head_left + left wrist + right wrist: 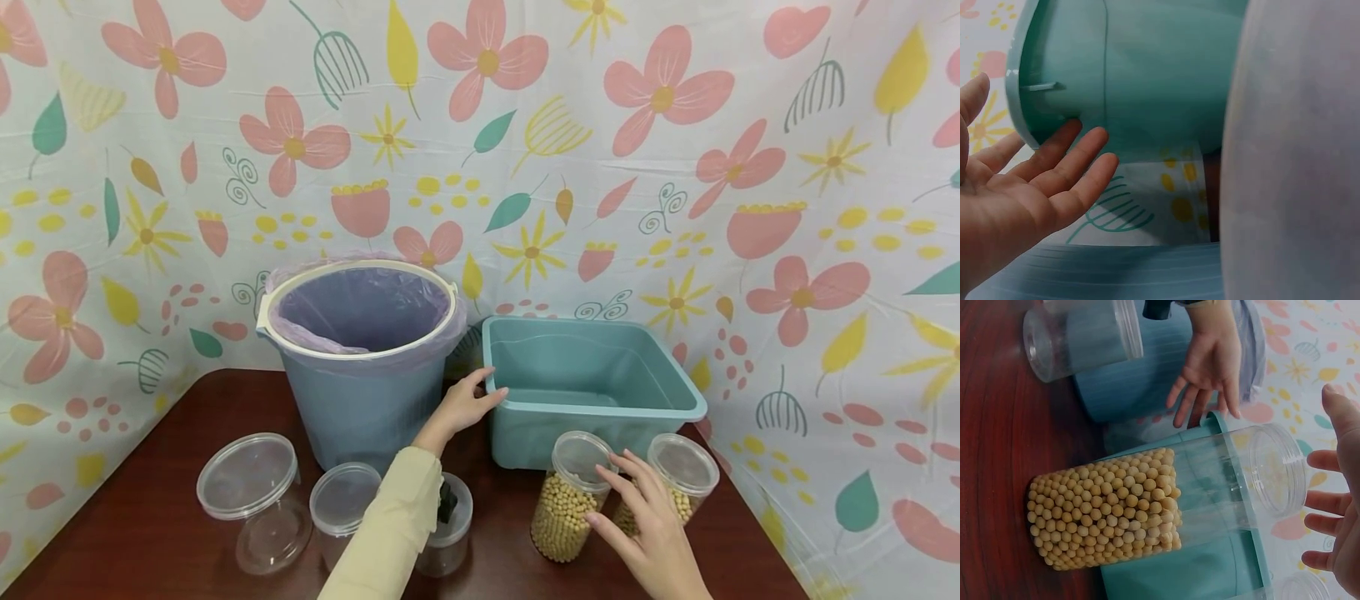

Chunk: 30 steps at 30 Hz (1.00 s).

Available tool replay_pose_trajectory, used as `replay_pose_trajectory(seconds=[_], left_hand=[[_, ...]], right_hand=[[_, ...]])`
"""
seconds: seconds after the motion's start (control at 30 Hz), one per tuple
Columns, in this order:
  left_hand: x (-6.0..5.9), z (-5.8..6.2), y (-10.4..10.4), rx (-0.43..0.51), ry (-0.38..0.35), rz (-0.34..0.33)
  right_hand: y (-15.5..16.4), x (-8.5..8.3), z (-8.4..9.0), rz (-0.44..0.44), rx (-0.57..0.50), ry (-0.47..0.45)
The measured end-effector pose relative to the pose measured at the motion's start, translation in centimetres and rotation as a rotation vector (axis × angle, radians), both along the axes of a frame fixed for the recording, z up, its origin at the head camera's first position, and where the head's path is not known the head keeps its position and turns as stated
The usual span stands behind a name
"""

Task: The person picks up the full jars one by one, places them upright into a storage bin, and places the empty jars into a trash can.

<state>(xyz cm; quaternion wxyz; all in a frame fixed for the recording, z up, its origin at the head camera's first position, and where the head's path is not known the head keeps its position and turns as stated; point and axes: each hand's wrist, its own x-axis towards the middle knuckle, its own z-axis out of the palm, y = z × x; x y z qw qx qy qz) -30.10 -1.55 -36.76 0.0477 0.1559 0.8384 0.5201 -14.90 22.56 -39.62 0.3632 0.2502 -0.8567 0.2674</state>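
Backdrop: floral cloth (pixel 675 167) with pink flowers and yellow leaves hung all round, dark red-brown desk (pixel 150 517) in front of it.
Bean jar: clear lidded jar (pixel 570 497), roughly two-thirds full of pale round beans, upright at the near wall of the teal tub, towards the desk's right front.
Right hand: right hand (pixel 651 525) is spread open just beside that jar, fingers straight, fingertips at its side; looks like touching in the head view, the wrist view shows a gap, so can't say for sure.
Second bean jar: another lidded jar (pixel 678 483) just right of the first, partly behind the hand.
Left hand: left hand (pixel 467 404) is open too, fingers relaxed, resting against the tub's left rim corner, gripping nothing.
Tub: teal rectangular tub (pixel 600 387), nothing inside.
Bucket: blue bucket (pixel 363 367) with a purple liner, just left of the tub.
Empties: three clear lidded containers, big (pixel 251 496), medium (pixel 343 504), small (pixel 450 533), along the front left.
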Motion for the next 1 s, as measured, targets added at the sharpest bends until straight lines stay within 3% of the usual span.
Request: replay_pose_trajectory(seconds=[0.4,0.67,0.83,1.0], left_hand=[[-0.7,-0.4,0.1,0.040,0.002,0.015],[-1.3,-0.5,0.1,0.191,-0.088,0.006],[-1.4,-0.6,0.1,0.223,-0.119,0.019],[-1.4,-0.4,0.3,0.241,-0.155,0.032]], right_hand=[[0.1,0.0,0.1,0.015,0.003,0.000],[0.7,0.1,0.8,0.027,-0.005,-0.014],[1.7,0.0,1.4,0.066,-0.023,0.054],[2.8,-0.5,2.0,0.103,-0.041,0.193]])
